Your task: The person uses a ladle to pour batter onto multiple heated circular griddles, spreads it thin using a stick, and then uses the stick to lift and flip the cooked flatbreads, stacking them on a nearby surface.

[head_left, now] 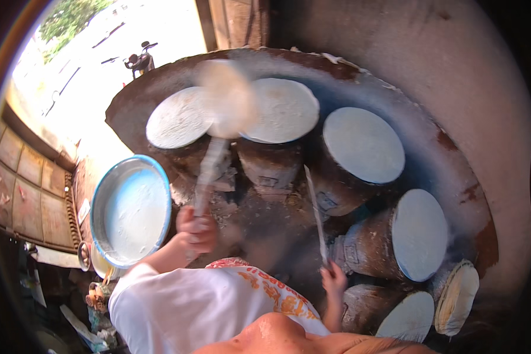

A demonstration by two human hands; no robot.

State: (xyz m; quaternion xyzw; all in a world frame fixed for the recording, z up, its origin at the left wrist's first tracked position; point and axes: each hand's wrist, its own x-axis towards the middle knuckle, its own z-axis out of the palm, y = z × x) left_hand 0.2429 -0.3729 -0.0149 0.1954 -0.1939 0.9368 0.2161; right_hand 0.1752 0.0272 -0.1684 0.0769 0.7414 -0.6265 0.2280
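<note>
My left hand [197, 230] is closed round the handle of a long-handled tool [209, 171]. Its round tan head [227, 97], smeared by motion, is above the edges of two white-topped round griddles at the back; whether something lies on the head I cannot tell. A thin, pale flat stick [315, 212] is gripped in my right hand [334, 277], its tip pointing up toward the middle stoves. White round sheets cover the back-left griddle [177, 121], the back-middle griddle [283, 112], the back-right griddle [364, 144] and the right-hand griddle [420, 235].
A blue-rimmed basin [95, 212] of white liquid stands at my left. Another white-topped griddle [408, 318] is low at the right, beside a stack of pale flat rounds [457, 298]. A curved low wall [454, 147] rings the stoves. A bright doorway opens at the upper left.
</note>
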